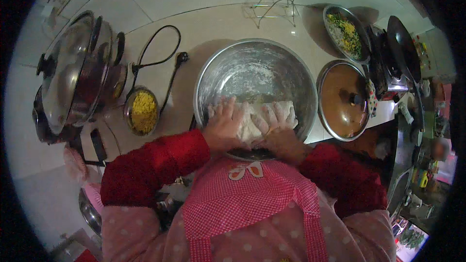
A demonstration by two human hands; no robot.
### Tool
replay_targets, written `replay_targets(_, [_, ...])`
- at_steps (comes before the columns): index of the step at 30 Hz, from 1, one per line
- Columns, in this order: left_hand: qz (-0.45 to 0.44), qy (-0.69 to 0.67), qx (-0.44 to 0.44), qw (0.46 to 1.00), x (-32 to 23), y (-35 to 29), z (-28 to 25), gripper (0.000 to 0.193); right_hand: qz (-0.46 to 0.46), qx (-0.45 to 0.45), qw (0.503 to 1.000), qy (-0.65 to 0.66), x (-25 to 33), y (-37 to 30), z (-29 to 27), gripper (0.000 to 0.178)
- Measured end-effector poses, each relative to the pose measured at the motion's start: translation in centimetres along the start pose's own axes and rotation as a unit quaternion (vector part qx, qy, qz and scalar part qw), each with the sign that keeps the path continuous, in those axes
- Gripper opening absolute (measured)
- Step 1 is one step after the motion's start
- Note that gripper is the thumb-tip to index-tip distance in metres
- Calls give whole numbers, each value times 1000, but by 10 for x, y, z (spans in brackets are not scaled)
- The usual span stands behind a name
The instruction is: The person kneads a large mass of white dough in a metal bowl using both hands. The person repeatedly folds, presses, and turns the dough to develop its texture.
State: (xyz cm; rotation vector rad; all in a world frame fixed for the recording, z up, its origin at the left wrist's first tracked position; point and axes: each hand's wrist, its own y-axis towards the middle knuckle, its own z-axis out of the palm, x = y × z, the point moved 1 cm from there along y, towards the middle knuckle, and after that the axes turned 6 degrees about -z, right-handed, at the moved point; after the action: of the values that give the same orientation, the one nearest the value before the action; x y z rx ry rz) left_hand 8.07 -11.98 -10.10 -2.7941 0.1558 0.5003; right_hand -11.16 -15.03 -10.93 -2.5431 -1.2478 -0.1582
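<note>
A wide steel basin [257, 73] stands in front of me, its inner wall smeared with flour. Pale dough [250, 128] lies along the near side of its inside. My left hand [223, 125] presses on the dough's left part, fingers stretched out and apart. On the right part rests my right hand [280, 131], its fingers likewise spread over the dough. Both palms touch the dough, and neither hand is wrapped round it. The dough's underside is hidden.
Left of the basin are a bowl of yellow crumbly food [143, 111], a black power cord [180, 58] and a large lidded pot [68, 77]. On the right stand a glass-lidded pan [342, 102] and a bowl of chopped filling [345, 34]. A wire rack [275, 6] stands behind.
</note>
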Motion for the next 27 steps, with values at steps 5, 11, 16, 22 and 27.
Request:
replay_targets(5, [39,75,-124,989,4,35,46,74,24,-81,992,-95,-14,18,51,85])
replay_targets(11, [-36,110,-141,983,18,87,49,52,27,-33,988,-149,-44,70,15,72])
replay_targets(16, [-137,18,-56,989,36,121,46,42,-14,-81,985,-154,-92,111,43,57])
replay_targets(22, [-157,-83,0,984,22,97,17,80,61,-228,965,112,-85,51,-8,78])
replay_targets(27, [-160,-188,-25,969,38,98,55,86,48,-131,789,599,-110,-53,51,64])
